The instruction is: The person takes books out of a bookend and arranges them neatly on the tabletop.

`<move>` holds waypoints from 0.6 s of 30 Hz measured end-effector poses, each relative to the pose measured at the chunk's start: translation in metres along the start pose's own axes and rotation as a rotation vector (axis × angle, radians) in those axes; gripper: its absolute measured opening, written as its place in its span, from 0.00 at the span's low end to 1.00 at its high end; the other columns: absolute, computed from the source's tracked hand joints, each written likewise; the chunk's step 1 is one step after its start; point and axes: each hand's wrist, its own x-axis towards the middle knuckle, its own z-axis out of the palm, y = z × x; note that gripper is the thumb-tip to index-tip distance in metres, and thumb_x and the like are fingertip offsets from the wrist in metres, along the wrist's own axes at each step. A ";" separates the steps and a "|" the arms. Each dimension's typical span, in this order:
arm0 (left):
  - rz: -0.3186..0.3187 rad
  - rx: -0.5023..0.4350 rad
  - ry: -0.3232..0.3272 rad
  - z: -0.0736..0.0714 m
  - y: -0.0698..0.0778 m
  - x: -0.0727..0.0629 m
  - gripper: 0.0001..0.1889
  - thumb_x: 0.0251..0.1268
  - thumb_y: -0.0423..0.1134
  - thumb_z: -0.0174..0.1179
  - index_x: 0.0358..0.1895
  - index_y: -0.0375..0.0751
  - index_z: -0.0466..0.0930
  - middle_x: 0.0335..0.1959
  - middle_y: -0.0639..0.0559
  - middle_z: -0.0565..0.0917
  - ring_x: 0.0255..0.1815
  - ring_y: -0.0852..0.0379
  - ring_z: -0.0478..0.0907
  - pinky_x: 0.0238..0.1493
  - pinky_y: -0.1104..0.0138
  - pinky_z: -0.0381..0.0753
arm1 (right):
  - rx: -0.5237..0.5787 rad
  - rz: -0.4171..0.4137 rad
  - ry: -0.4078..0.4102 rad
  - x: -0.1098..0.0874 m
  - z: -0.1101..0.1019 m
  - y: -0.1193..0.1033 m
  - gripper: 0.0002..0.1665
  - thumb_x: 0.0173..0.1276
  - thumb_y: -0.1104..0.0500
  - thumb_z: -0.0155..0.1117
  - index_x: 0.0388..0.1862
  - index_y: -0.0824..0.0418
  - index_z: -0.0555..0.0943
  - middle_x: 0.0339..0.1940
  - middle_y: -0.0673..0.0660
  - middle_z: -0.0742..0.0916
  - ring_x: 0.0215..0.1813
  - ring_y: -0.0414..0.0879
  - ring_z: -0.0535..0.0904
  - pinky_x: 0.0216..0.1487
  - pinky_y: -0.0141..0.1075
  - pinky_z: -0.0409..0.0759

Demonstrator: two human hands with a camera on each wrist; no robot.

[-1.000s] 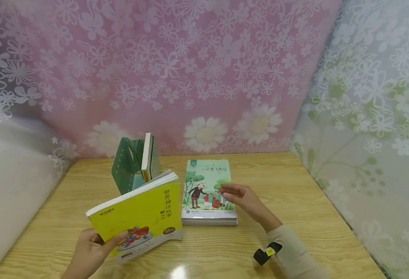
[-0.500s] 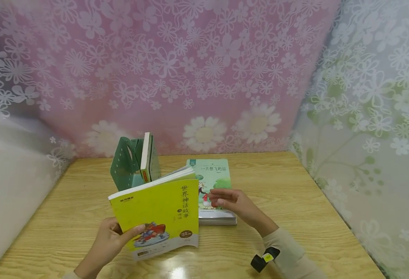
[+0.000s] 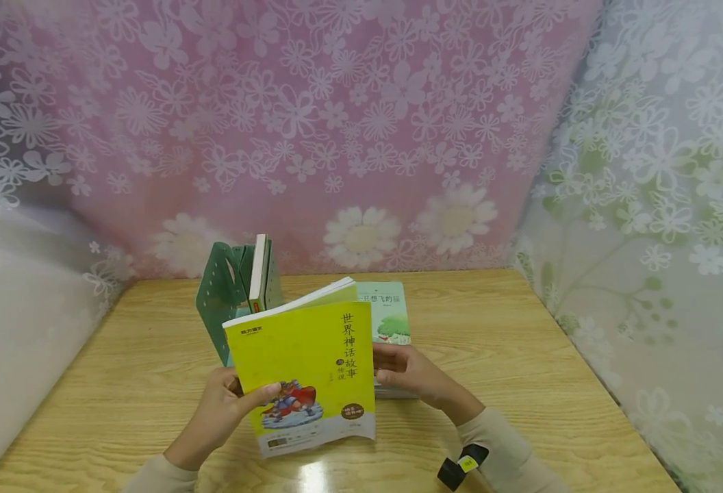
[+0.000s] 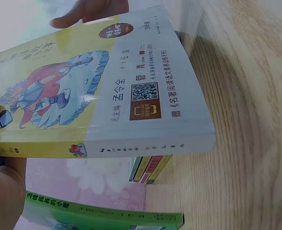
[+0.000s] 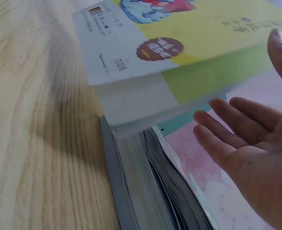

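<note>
Roughly midway, by the look of it. Already standing upright in the green bookend rack (image 3: 216,301): a thin book (image 3: 258,274), maybe a couple more going by the spines (image 4: 148,167) in the left wrist view. Not yet in there: the yellow paperback (image 3: 306,373), up in the air over the front-middle of the wooden table (image 3: 522,356), cover facing the camera, just in front of the rack. Also left lying flat: a green picture book (image 3: 389,311) on top of a short stack, right behind the yellow one and half hidden by it.

Grip-wise: left hand (image 3: 226,407) clamped on the lower left part of the yellow paperback, thumb across the front cover, fingers behind. Right hand (image 3: 407,373) up at the right edge, fingers loose and fairly straight, thumb over the cover, not really gripping. Can't tell whether actually touching.

Readable stuff: 世界神话故事 running down the yellow cover, plus a round brown badge at the bottom right, too small to read. Down on the bottom strip, from the left wrist view, a QR code and 总主编 孟令全. On the green picture book only 只想飞的猫 showing past the yellow edge. Black band with a yellow tag (image 3: 460,465) on the right wrist, nothing legible.
</note>
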 end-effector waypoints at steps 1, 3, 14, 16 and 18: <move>-0.007 -0.014 -0.002 0.001 0.000 0.001 0.19 0.66 0.27 0.58 0.59 0.29 0.73 0.50 0.57 0.85 0.46 0.53 0.84 0.42 0.61 0.85 | -0.006 0.005 -0.006 0.000 0.001 0.000 0.35 0.73 0.53 0.58 0.71 0.68 0.63 0.64 0.62 0.77 0.62 0.49 0.75 0.62 0.39 0.74; -0.018 -0.034 -0.009 0.003 -0.001 0.003 0.19 0.66 0.28 0.58 0.59 0.29 0.73 0.50 0.56 0.85 0.46 0.52 0.84 0.43 0.61 0.84 | -0.016 0.010 -0.021 0.001 0.003 -0.001 0.33 0.72 0.54 0.58 0.70 0.68 0.64 0.60 0.62 0.79 0.59 0.51 0.78 0.60 0.40 0.76; -0.066 -0.124 -0.018 0.013 -0.003 0.011 0.19 0.67 0.30 0.58 0.59 0.27 0.72 0.49 0.54 0.85 0.47 0.52 0.84 0.45 0.61 0.84 | -0.060 -0.001 0.047 -0.003 0.007 0.003 0.28 0.73 0.62 0.56 0.70 0.65 0.66 0.56 0.64 0.82 0.54 0.51 0.82 0.54 0.40 0.80; -0.086 -0.143 -0.015 0.014 -0.004 0.014 0.19 0.67 0.31 0.59 0.59 0.28 0.72 0.49 0.53 0.85 0.47 0.50 0.84 0.45 0.60 0.84 | -0.073 -0.025 0.075 -0.004 0.008 0.005 0.27 0.73 0.64 0.55 0.69 0.67 0.67 0.55 0.65 0.83 0.52 0.51 0.83 0.51 0.40 0.82; -0.104 -0.151 -0.009 0.015 -0.005 0.016 0.19 0.67 0.32 0.59 0.59 0.30 0.72 0.50 0.52 0.85 0.48 0.50 0.84 0.46 0.60 0.84 | -0.086 -0.041 0.107 -0.004 0.008 0.006 0.25 0.73 0.65 0.56 0.67 0.69 0.69 0.54 0.67 0.83 0.50 0.49 0.84 0.49 0.39 0.82</move>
